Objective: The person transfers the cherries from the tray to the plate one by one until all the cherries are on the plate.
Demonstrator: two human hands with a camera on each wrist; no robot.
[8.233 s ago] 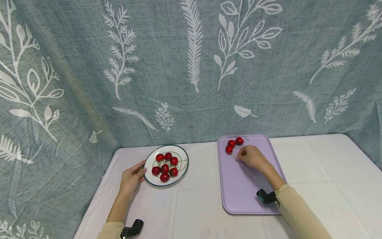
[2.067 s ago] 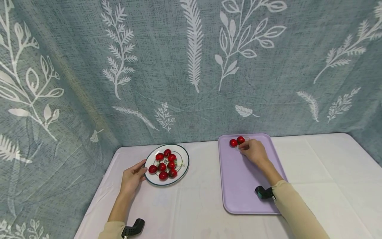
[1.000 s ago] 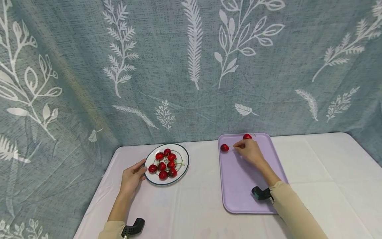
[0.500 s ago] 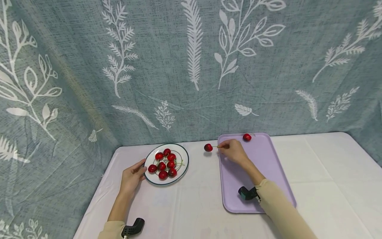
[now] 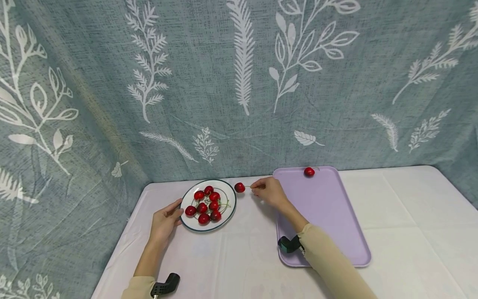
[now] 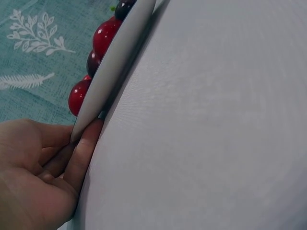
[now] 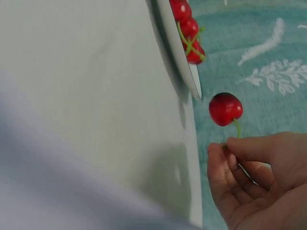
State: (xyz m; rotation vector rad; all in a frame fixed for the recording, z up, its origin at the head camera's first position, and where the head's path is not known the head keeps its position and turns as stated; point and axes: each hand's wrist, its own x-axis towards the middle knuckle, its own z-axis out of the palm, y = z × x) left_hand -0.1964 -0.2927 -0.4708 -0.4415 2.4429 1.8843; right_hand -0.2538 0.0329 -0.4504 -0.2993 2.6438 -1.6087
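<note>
My right hand (image 5: 269,192) pinches the green stem of a red cherry (image 5: 239,187) between thumb and fingertips. In the right wrist view that cherry (image 7: 225,109) hangs beyond the fingertips, just off the rim of the plate. The white plate (image 5: 228,216) with a dark rim bears several red cherries, their stems mostly pointing inward or right. My left hand (image 5: 164,220) holds the plate's left edge, thumb on top and fingers beneath, as the left wrist view shows at the plate's edge (image 6: 103,91). A single cherry (image 5: 309,172) lies on the lilac tray (image 5: 321,216).
The tray stands to the right on a white-clothed table (image 5: 403,216), partly under the right forearm. Behind the table hangs a blue-green curtain (image 5: 209,83) with white leaf patterns. A black wrist camera (image 5: 289,245) sits on the right wrist, low over the tray.
My right hand has taken one cherry off the tray by its stem and carried it left to the plate's rim. Earlier, another tray cherry went onto the plate. The left hand stays put.
</note>
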